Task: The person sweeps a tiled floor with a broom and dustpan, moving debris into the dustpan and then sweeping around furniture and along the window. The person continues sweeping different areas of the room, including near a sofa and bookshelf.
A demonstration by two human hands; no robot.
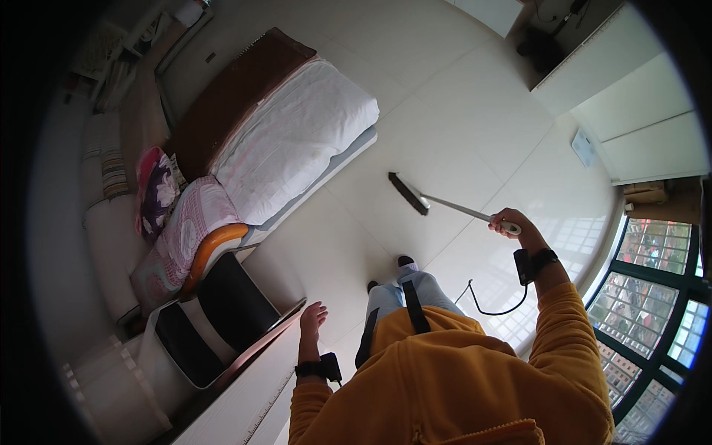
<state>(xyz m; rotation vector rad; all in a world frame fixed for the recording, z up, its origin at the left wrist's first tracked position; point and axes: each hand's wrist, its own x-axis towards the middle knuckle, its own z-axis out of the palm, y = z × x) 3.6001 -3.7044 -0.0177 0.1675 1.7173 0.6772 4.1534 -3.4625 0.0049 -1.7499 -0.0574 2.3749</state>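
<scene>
My right hand (508, 221) is closed round the end of a broom's pale handle. The broom (456, 208) slants down to the left, and its dark bristle head (407, 193) is at the tiled floor ahead of my feet. My left hand (313, 320) hangs at my left side, holding nothing, with its fingers loosely apart. Nearest to it is the edge of a pale table or board (248, 397). Each wrist wears a black strapped device, and a black cable loops from the right one.
A bed or daybed with a white sheet (289, 137) and brown cover (237, 93) stands at the left. Closer in are an orange curved armrest (211, 248) and a black-and-white chair (230, 308). White cabinets (630, 111) and a green-framed window (645, 289) are at the right.
</scene>
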